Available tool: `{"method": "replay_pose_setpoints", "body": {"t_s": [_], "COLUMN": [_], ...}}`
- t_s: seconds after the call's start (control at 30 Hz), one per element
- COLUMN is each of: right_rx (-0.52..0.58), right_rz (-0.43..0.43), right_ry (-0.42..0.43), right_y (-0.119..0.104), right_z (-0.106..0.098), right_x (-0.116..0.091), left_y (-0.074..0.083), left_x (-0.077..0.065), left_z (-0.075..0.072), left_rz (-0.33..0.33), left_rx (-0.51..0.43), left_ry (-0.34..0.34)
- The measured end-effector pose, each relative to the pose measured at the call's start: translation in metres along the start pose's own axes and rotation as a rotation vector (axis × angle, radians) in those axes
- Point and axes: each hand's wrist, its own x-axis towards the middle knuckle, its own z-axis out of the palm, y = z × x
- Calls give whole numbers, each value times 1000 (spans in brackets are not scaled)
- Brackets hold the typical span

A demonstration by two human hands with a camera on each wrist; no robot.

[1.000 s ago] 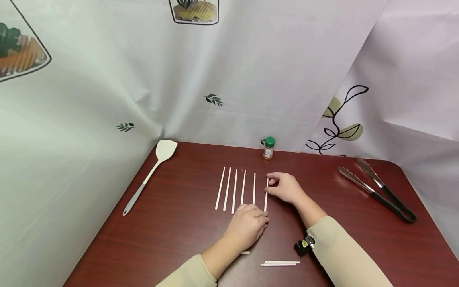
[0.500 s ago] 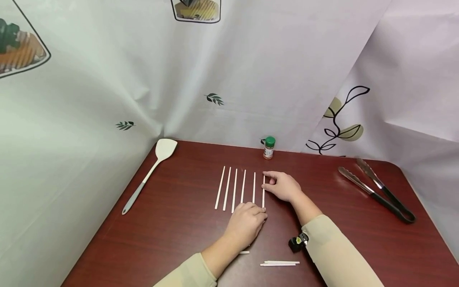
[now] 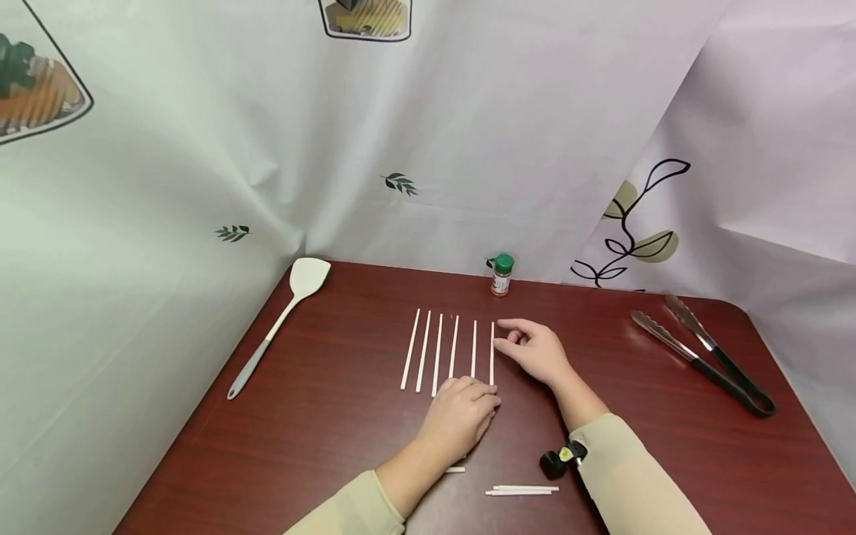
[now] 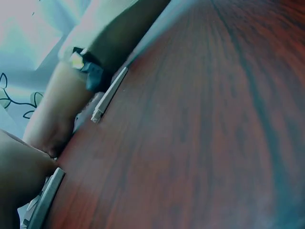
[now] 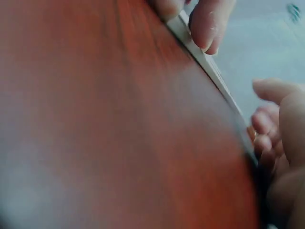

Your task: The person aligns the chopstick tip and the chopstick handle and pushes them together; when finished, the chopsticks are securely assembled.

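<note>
Several thin white sticks (image 3: 424, 353) lie side by side, pointing away from me, on the dark red table. My left hand (image 3: 460, 416) lies over the near ends of the right part of the row. In the right wrist view its fingertips (image 5: 206, 33) pinch the near end of the rightmost white stick (image 3: 492, 357). Just right of that stick is my right hand (image 3: 537, 351), thumb and index finger apart and nothing held between them. The left hand hides the near ends of the two sticks left of the rightmost one.
Two more white sticks (image 3: 524, 490) lie crosswise near the front, and the end of another stick (image 3: 455, 469) shows beside the left forearm. A spatula (image 3: 281, 319) lies at left, tongs (image 3: 702, 353) at right. A green-capped spice jar (image 3: 501, 275) stands at the back.
The rightmost stick has shifted left, closer to the row. My right hand moved left with it, then let go and drew back slightly right. The left hand has stayed at the near ends.
</note>
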Motion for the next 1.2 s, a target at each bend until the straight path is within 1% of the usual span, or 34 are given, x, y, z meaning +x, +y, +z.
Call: {"method": "replay_pose_setpoints", "body": {"t_s": [0.1,0.2,0.27,0.37,0.47,0.57,0.67,0.77,0.8,0.87,0.93,1.07,1.13,1.2], "right_rx": [190,323,375,416,416,387,371,364,360,335,293,204,176,160], "right_rz": [-44,-71,-83,-100,-126,-155,-184,-242,-265,-316,-356,-401,-421,-452], "right_ry": [64,92,100,102,105,97,72,49,43,35,29,31,43,53], "right_y": [7,9,10,10,10,9,7,6,6,7,7,6,6,6], "right_z": [-3,-6,-8,-9,-9,-9,-8,-6,-6,-5,-4,-5,-4,-4], "right_x": [-14,-27,-33,-38,-42,-48,-56,-66,-69,-76,-83,-95,-102,-109], "left_y": [0,0,0,1,1,0,-6,-14,-17,-24,-30,-41,-45,-47], "left_x": [-1,-1,-2,-4,-8,-13,-20,-26,-29,-33,-38,-45,-47,-48], "left_z": [0,-1,-2,-3,-6,-11,-17,-22,-23,-24,-24,-24,-25,-27], "left_rz": [12,21,32,58,67,32,-12,-17,-10,24,72,156,175,194], "left_rx": [-19,-51,-75,-104,-138,-194,-255,-282,-292,-307,-348,-454,-494,-510], "left_ry": [1,10,32,79,111,91,69,92,106,126,122,64,28,-12]}}
